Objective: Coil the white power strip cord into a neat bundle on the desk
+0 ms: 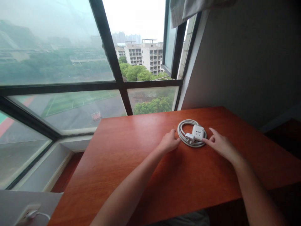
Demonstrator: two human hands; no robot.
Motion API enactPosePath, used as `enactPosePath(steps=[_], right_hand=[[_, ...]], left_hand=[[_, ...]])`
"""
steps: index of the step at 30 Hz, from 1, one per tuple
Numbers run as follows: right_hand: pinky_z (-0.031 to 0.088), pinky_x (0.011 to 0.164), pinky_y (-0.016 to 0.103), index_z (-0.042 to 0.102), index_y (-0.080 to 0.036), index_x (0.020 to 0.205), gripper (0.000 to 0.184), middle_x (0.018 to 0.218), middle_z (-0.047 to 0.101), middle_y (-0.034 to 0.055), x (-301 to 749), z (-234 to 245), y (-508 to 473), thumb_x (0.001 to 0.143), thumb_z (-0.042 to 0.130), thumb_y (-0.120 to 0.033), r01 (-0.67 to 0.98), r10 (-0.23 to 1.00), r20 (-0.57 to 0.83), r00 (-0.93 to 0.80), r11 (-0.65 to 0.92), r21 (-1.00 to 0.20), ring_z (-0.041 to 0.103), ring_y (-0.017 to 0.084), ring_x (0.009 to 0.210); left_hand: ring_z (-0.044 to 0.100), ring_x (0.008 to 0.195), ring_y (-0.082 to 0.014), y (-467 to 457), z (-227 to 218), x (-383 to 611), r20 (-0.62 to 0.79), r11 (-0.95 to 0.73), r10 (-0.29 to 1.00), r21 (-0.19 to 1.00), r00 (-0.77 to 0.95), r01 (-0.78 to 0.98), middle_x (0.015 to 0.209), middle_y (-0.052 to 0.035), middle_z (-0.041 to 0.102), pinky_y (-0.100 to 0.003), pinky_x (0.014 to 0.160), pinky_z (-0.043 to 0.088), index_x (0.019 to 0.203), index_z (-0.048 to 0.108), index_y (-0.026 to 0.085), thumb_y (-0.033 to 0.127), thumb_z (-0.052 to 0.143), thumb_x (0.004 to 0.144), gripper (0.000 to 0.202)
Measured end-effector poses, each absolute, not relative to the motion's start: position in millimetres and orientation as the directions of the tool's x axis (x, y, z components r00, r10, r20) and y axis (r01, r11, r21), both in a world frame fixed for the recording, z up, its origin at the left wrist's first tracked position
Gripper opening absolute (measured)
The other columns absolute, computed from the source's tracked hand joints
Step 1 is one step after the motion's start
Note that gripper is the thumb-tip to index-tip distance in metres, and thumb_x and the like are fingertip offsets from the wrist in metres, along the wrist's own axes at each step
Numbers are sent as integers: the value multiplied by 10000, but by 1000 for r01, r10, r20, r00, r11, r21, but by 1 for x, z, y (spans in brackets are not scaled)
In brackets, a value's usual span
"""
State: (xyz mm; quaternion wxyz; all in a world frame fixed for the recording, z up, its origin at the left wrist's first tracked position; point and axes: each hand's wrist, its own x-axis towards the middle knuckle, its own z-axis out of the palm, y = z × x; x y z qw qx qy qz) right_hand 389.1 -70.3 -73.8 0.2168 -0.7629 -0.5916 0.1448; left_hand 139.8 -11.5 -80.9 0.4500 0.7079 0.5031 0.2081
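Observation:
A white extension cord (181, 133) lies coiled in a ring on the reddish-brown wooden table (131, 150). Its socket block (198, 132) rests on the right part of the coil, with the outlet holes facing up. Beside the block sits its plug (189, 138), prongs pointing toward me. My left hand (169, 141) is at the left edge of the coil, thumb and fingers apart, holding nothing. On the other side my right hand (217, 142) is open too, its thumb close to the socket block; whether it touches cannot be made out.
Beyond the table stand dark-framed windows (119, 84), one pane swung open at the upper right. A curtain (185, 11) hangs above it. A grey wall (235, 62) borders the right side. At the lower left, a wall outlet (29, 215) has a white plug and cord in it.

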Motion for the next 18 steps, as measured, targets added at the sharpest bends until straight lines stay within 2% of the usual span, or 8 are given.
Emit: enactPosePath(steps=[2, 4, 6, 8, 10, 13, 18], right_hand=[[432, 615, 296, 467, -156, 1347, 625, 759, 668, 32, 364, -62, -70, 808, 593, -448, 836, 970, 129, 206, -105, -539, 621, 209, 684], [466, 648, 290, 503, -179, 1315, 554, 839, 679, 41, 329, -54, -67, 828, 575, -434, 767, 983, 170, 67, 58, -639, 618, 181, 679], [487, 640, 276, 496, -197, 1320, 529, 911, 682, 46, 290, -50, -62, 834, 570, -390, 654, 980, 174, -94, 192, -732, 614, 158, 668], [504, 697, 278, 531, -214, 1284, 482, 957, 686, 43, 255, -50, -52, 827, 585, -360, 580, 958, 209, -196, 286, -763, 629, 157, 731], [510, 704, 277, 573, -189, 1222, 421, 923, 689, 42, 227, -54, -40, 823, 587, -324, 537, 955, 235, -180, 296, -790, 632, 150, 713], [513, 691, 271, 596, -153, 1166, 355, 845, 691, 42, 202, -70, -22, 834, 563, -272, 495, 980, 171, -103, 200, -846, 644, 151, 689], [509, 776, 312, 615, -182, 1109, 286, 913, 697, 62, 190, -105, -15, 836, 550, -239, 608, 976, 216, 5, 168, -776, 651, 181, 772]], left_hand=[[643, 767, -198, -18, -79, 127, -66, -187, 930, 761, 362, 621, 870, -78, 695, -279, 705, 474, 1153, 532, 163, 307, 569, 812, 373], [626, 753, -188, -22, -77, 113, 5, -238, 944, 704, 330, 669, 867, -66, 689, -275, 685, 452, 1050, 570, 178, 304, 532, 827, 259], [606, 725, -172, -23, -75, 98, 65, -265, 950, 684, 305, 680, 837, -50, 676, -261, 651, 428, 932, 594, 185, 291, 503, 835, 170], [590, 700, -157, -21, -75, 83, 126, -274, 957, 679, 260, 681, 797, -31, 661, -247, 627, 408, 857, 597, 191, 289, 486, 840, 149], [578, 671, -144, -17, -78, 68, 170, -260, 965, 688, 198, 678, 753, -16, 648, -238, 615, 394, 818, 594, 191, 304, 471, 855, 171], [571, 630, -130, -13, -88, 50, 173, -231, 973, 751, 154, 619, 694, -8, 636, -228, 609, 393, 754, 579, 179, 328, 430, 887, 249], [580, 609, -124, -13, -106, 37, 169, -230, 971, 855, 169, 465, 679, 4, 628, -222, 620, 428, 830, 591, 171, 359, 423, 901, 262]])
